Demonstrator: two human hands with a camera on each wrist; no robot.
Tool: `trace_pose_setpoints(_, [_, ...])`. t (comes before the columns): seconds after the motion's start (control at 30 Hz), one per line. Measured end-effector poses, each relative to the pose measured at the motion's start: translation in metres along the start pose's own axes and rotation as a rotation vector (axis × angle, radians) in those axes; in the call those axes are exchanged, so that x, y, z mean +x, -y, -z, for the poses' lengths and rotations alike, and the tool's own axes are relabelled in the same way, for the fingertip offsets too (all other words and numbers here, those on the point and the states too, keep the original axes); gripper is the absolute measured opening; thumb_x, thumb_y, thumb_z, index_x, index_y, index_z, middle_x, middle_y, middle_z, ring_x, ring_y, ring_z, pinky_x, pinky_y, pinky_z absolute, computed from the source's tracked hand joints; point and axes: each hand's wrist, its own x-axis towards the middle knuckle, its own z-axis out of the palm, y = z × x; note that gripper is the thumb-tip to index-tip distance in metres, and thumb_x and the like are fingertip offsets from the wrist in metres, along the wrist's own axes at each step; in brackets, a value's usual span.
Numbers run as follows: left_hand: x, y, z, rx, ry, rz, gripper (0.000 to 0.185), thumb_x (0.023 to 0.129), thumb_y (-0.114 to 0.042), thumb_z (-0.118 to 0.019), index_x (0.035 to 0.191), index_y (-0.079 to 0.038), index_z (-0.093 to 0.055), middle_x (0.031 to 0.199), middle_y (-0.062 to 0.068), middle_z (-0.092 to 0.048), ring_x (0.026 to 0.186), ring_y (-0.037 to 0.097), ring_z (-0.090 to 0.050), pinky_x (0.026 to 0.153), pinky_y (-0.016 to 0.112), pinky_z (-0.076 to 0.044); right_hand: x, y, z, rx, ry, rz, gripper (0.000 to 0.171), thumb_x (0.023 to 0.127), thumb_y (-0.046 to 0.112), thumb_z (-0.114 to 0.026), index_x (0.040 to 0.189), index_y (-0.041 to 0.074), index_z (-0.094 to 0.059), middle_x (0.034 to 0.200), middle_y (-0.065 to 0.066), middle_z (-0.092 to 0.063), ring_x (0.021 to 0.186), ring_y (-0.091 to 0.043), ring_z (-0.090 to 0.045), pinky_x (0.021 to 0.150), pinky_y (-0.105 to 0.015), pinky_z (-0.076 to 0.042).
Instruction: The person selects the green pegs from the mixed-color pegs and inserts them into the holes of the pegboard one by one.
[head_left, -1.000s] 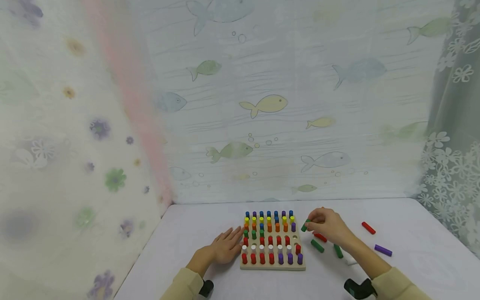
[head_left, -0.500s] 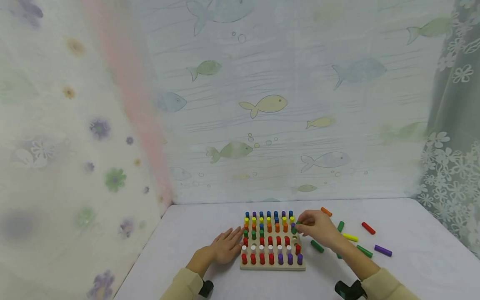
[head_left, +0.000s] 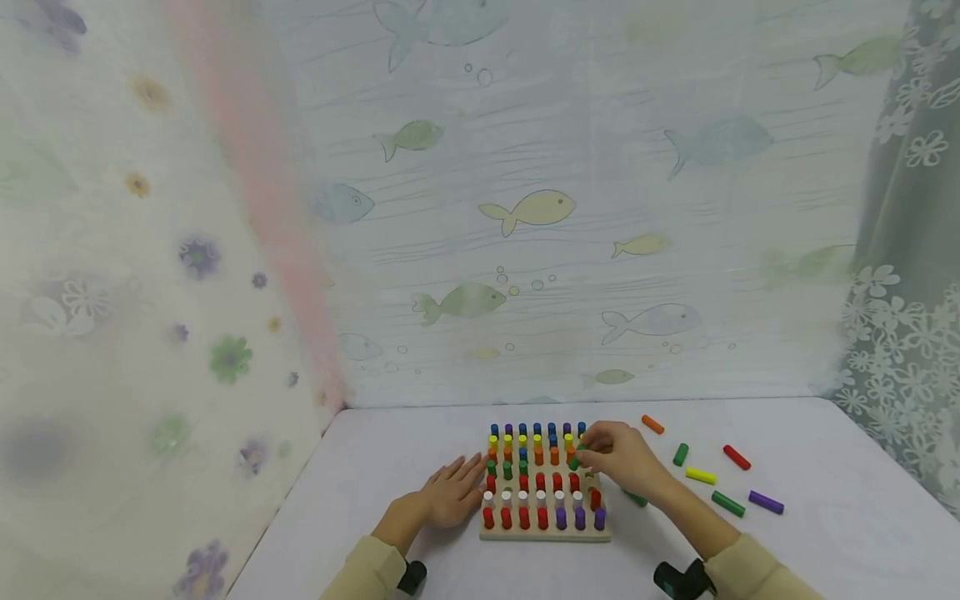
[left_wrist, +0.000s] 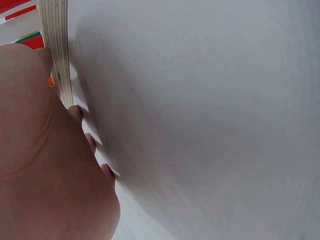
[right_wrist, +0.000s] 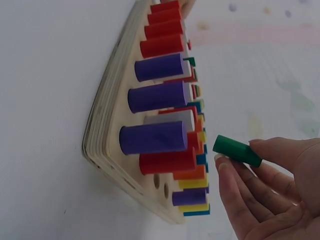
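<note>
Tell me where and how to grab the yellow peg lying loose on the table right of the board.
Pinch the yellow peg across its middle, coming straight down from above. It is a short cylinder lying flat on the table, so its round sides are free while its underside is not. The green peg and another green one lie apart from it, leaving finger room.

A green peg (right_wrist: 237,150) is seen over a pale wooden board (head_left: 545,531) filled with red, purple, white, orange, yellow and blue pegs; the table (head_left: 825,500) is white.
</note>
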Motion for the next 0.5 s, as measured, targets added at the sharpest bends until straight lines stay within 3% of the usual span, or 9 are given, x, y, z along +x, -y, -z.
trace_pose_setpoints(0.3, [0.000,0.001,0.000,0.003,0.006,0.002,0.061,0.110,-0.046,-0.033,0.164,-0.018,-0.025,0.170,0.003,-0.024,0.157,0.030,-0.018,0.124,0.057,-0.017,0.006,0.000,-0.014,0.035,0.023,-0.005,0.010,0.095,0.011,-0.073,0.100,0.003,-0.069,0.087,-0.003,-0.071,0.080,-0.019,-0.069,0.069,-0.030,-0.060])
trace_pose_setpoints(0.5, [0.001,0.002,-0.001,0.002,0.014,-0.002,0.062,0.111,-0.047,-0.031,0.164,-0.017,-0.024,0.170,0.004,-0.022,0.157,0.031,-0.017,0.125,0.057,-0.015,0.010,0.001,-0.021,0.016,0.022,0.021,0.008,0.094,0.011,-0.074,0.097,0.005,-0.070,0.086,0.000,-0.070,0.079,-0.015,-0.067,0.068,-0.025,-0.058])
